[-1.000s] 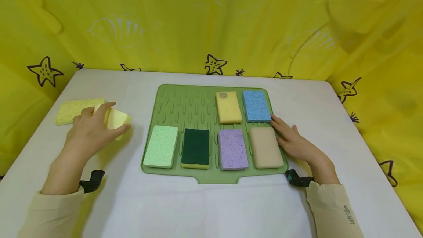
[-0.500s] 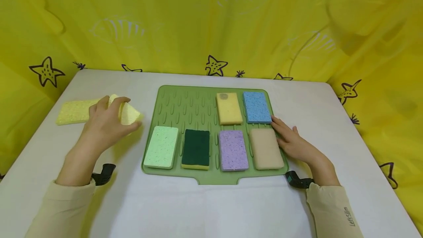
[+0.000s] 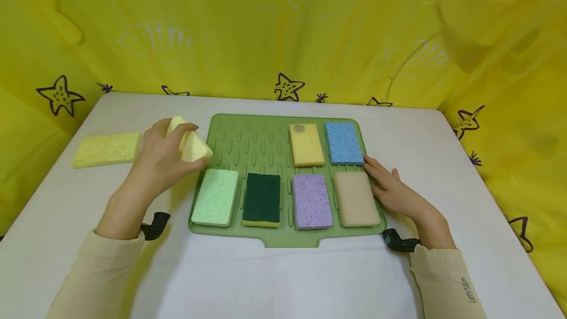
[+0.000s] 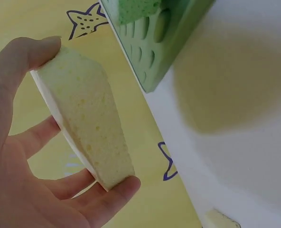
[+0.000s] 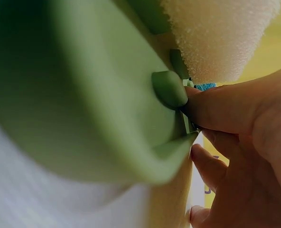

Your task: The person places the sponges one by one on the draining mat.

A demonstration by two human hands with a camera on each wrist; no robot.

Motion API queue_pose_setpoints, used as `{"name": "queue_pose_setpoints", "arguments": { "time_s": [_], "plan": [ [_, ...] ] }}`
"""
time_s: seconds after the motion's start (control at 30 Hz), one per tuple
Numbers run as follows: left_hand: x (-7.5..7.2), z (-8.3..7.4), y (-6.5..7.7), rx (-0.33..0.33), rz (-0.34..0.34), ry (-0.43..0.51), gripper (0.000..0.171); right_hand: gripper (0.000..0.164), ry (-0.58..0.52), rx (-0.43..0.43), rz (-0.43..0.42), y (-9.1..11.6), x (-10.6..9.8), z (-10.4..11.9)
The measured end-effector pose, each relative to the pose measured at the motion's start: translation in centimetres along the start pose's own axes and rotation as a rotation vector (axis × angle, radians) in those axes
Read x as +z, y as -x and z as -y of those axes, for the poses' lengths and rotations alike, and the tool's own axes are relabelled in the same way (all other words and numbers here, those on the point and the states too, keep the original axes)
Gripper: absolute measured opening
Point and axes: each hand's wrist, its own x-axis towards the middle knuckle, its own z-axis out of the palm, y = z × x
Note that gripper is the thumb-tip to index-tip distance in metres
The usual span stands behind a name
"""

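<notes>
My left hand (image 3: 161, 159) grips a pale yellow sponge (image 3: 195, 147) between thumb and fingertips. It holds the sponge tilted, above the table by the left edge of the green ridged mat (image 3: 248, 137). In the left wrist view, the thumb is on one end of this sponge (image 4: 90, 123) and fingertips on the other. At the mat's right edge rests my right hand (image 3: 396, 191), its fingers fairly straight, beside the blue sponge (image 3: 344, 143) and the beige sponge (image 3: 356, 198). In the right wrist view, its thumb (image 5: 230, 107) reaches over the mat's rim.
The mat also bears a mint green sponge (image 3: 216, 197), a dark green scouring sponge (image 3: 262, 199), a purple sponge (image 3: 312, 201) and a yellow sponge with a grey spot (image 3: 306, 146). Another yellow sponge (image 3: 107, 149) lies left on the white table. A yellow curtain (image 3: 248, 28) surrounds the table.
My left hand has moved right and slightly away from me, carrying its sponge from beside the other yellow sponge to the mat's left edge. The right hand has stayed put.
</notes>
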Motion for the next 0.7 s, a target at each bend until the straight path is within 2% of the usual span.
{"name": "queue_pose_setpoints", "arguments": {
  "time_s": [0.13,0.3,0.57,0.7],
  "plan": [
    [0.2,-0.6,-0.2,-0.003,0.033,0.007,0.064,0.055,0.001,0.004,0.002,0.1,0.0,0.1],
    [0.6,-1.4,-0.7,0.029,0.079,0.006,0.066,0.055,0.008,0.006,0.004,0.1,0.0,0.1],
    [1.1,-3.1,-1.8,0.102,0.17,-0.078,0.069,0.055,0.011,-0.004,0.0,0.1,0.0,0.0],
    [1.5,-3.8,-2.3,0.117,0.211,-0.117,0.07,0.055,0.011,-0.01,-0.001,0.0,0.0,0.0]
  ]
}}
